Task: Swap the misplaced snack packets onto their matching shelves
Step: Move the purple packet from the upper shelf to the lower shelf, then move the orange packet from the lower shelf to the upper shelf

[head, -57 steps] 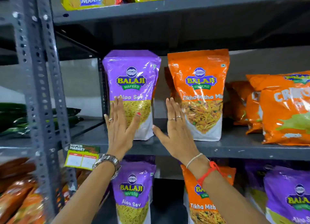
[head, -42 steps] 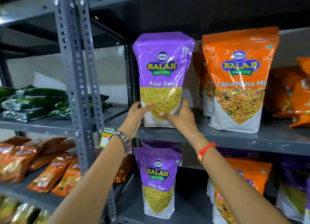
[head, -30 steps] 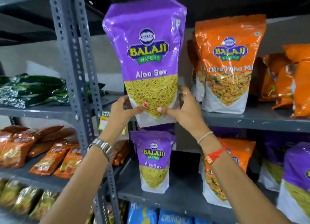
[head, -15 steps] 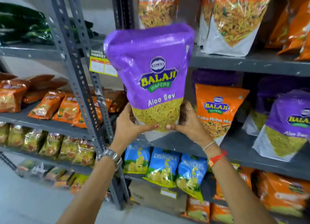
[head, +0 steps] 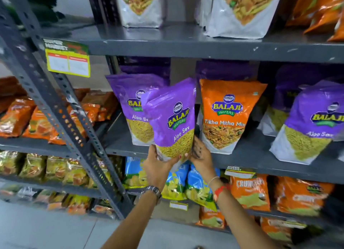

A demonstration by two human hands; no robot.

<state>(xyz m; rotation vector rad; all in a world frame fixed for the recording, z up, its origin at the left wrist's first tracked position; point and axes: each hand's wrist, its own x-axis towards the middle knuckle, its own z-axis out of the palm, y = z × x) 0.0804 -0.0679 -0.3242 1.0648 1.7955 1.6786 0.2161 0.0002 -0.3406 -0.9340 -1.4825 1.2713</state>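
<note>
At the far left stood the slotted grey upright (head: 61,107) with a yellow price tag (head: 68,62) beside it. Just right of that, a purple Aloo Sev packet (head: 133,116) stood on the middle shelf (head: 260,166). In front of it we held the misplaced Aloo Sev packet (head: 172,118), tilted and off the shelf, partly covering that neighbour. Our left hand (head: 158,166) cupped its bottom corner from below, fingers closed round it; our right hand (head: 200,153) pressed the other bottom edge, so both clamped the base. We judged the pouch light, its film soft and slick, the top likely to flop, so the filled lower part seemed the best hold. To the right the orange Tikha Mitha Mix packet (head: 226,116) stood among purple ones, seemingly misplaced too. The held packet's bottom seam was hidden by our hands, the rear rows lay in shadow, and the far-right packets were blurred.
</note>
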